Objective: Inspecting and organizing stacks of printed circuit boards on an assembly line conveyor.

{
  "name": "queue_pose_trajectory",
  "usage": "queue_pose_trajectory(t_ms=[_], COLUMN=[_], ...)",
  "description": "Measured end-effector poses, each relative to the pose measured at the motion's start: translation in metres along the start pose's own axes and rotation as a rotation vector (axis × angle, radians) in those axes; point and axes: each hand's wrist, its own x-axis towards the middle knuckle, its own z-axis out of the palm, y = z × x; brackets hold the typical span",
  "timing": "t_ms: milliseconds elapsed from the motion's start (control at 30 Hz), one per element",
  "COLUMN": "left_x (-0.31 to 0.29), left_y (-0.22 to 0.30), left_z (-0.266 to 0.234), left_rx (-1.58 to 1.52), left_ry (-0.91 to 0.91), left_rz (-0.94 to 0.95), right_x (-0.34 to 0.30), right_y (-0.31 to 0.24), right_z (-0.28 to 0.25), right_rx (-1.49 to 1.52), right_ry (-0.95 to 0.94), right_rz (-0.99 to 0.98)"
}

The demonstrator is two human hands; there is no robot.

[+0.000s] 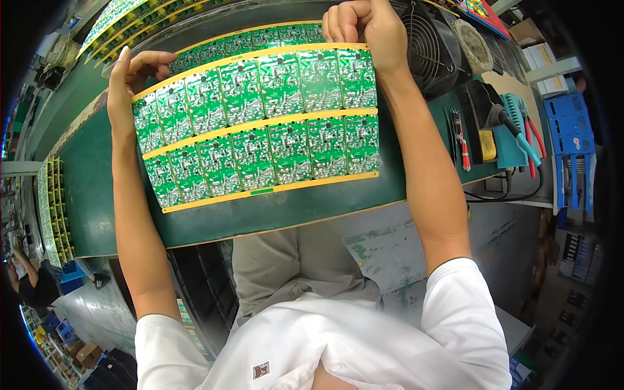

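Observation:
A wide green circuit board panel (260, 117) with yellow edge strips faces me over the green bench, its two rows of small boards covered in solder joints. Behind its top edge shows part of a second circuit board panel (250, 40). My left hand (133, 75) is at the upper left corner, thumb raised and fingers bent against the rear panel's left end. At the upper right, my right hand (367, 32) has its fingers curled by the rear panel's right end. The front panel hides part of the left fingers and the rear panel's lower part.
A black fan (426, 49) stands beyond my right forearm. Farther right are red-handled tweezers (463, 146), a soldering iron (513, 130) and red-handled pliers (533, 133). Stacked panels (55, 211) stand at the left; more boards (123, 29) lie at the far left.

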Motion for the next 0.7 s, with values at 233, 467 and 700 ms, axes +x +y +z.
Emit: queue_pose_trajectory(t_ms=[233,467,700], left_x=[-0.0005,-0.0003,0.0009], left_y=[0.0021,0.0019,-0.0001], left_z=[0.0056,0.0029,-0.0014], left_rx=[0.009,0.014,0.002], left_ry=[0.021,0.003,-0.027], left_rz=[0.005,0.024,0.042], right_x=[-0.0002,-0.0028,-0.0017], right_y=[-0.0007,-0.0046,-0.0057], right_z=[-0.0016,0.0067,0.0063], right_rx=[-0.026,-0.016,-0.025], right_ry=[0.002,0.066,0.04], right_rz=[0.015,0.046,0.03])
